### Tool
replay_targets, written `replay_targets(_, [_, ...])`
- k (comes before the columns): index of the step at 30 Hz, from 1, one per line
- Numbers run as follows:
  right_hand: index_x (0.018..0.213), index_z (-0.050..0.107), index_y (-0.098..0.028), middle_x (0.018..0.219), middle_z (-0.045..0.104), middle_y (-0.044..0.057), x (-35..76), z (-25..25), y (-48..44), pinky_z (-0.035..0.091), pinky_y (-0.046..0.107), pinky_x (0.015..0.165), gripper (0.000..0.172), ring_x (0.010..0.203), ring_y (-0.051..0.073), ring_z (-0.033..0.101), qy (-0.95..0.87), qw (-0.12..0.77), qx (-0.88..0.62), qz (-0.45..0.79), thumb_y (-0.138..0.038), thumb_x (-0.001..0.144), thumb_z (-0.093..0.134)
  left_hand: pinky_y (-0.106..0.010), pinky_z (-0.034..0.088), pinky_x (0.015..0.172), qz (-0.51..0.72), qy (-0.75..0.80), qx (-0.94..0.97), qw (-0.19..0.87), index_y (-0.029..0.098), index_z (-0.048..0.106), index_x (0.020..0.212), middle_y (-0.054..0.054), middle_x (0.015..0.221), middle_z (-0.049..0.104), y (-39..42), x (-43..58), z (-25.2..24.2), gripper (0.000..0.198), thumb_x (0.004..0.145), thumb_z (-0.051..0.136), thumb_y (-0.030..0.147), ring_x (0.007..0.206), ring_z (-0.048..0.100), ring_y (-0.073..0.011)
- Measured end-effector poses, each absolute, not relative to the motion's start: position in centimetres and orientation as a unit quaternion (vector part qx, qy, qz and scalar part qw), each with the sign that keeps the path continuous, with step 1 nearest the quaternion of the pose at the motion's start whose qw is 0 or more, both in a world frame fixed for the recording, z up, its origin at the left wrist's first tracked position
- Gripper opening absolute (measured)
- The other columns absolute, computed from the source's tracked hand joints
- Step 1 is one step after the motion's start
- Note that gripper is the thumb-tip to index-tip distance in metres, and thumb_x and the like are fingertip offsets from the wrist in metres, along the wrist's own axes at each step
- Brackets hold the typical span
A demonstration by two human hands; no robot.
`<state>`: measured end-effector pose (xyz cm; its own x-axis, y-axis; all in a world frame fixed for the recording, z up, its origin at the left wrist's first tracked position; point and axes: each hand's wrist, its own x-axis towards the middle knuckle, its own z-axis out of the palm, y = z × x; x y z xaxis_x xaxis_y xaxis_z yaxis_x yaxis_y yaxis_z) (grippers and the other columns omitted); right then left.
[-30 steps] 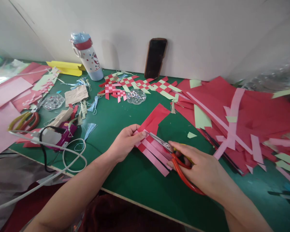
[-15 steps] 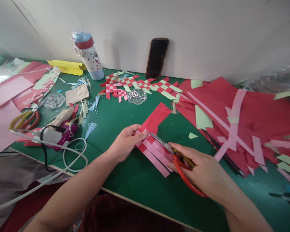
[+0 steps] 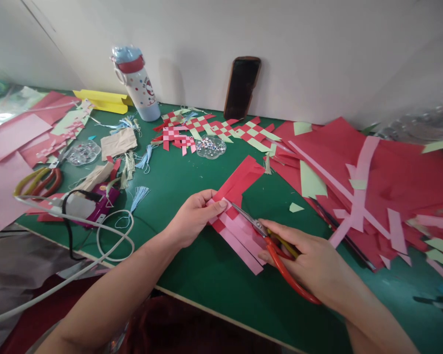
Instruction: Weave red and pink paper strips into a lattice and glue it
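Note:
Between thumb and fingers, my left hand (image 3: 197, 216) pinches a piece of woven paper strips (image 3: 236, 241), its red strips reaching up to the right and its pink strips down to the right. My right hand (image 3: 299, 255) is wrapped around the handles of a pair of scissors (image 3: 260, 227), one handle orange-red and the other yellow. The blades lie along the upper edge of the pink strips, their tips close to my left thumb. Whether the blades are cutting through the paper I cannot tell.
Red paper sheets (image 3: 325, 162) with pink and green offcuts cover the right side. Behind stand a bottle (image 3: 140, 88) and a phone (image 3: 242, 88), near woven fish shapes (image 3: 251, 130) and a dish of googly eyes (image 3: 210, 146). Left are other scissors (image 3: 40, 182), tassels (image 3: 138, 196) and a white cable (image 3: 107, 250).
Both hands stay almost in place. The scissors and the pink strip ends have shifted very slightly down and to the right, along with a small shift of the whole view.

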<state>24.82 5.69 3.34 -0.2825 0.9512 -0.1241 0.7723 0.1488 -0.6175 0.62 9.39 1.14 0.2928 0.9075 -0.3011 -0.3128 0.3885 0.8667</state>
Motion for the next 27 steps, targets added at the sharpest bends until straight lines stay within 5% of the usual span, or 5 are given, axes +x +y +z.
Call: replay_targets(27, [0.121, 0.069, -0.032, 0.11, 0.076, -0.001, 24.88, 2.8, 5.84, 0.061, 0.026, 0.078, 0.048, 0.09, 0.021, 0.074, -0.746, 0.154, -0.584, 0.279, -0.049, 0.076, 0.072, -0.02, 0.042, 0.06, 0.417, 0.424, 0.377, 0.71, 0.015, 0.06, 0.084, 0.002, 0.069, 0.06, 9.39, 0.62, 0.95, 0.027, 0.083, 0.073, 0.038, 0.058, 0.052, -0.0068])
